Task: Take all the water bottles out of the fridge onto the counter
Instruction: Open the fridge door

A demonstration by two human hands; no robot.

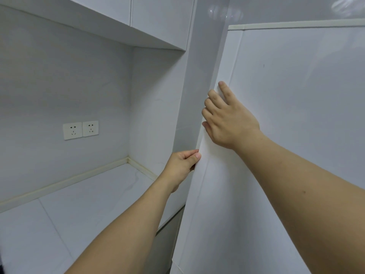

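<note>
Both hands are on the left edge of the white fridge door [286, 115], the left hand [182, 167] pinching it and the right hand [227, 119] curling fingers round it, no water bottles show yet, and fingers could slip off that smooth edge.

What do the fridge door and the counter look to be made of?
Fridge door: smooth white panel, probably painted metal or plastic, with a faint sheen; which one is unclear. Counter: pale stone or tile, seemingly, given its faint grey veins and a seam line.

White marbled counter [94, 196] fills the alcove, pale trim strip [65, 181] along its back edge.
</note>
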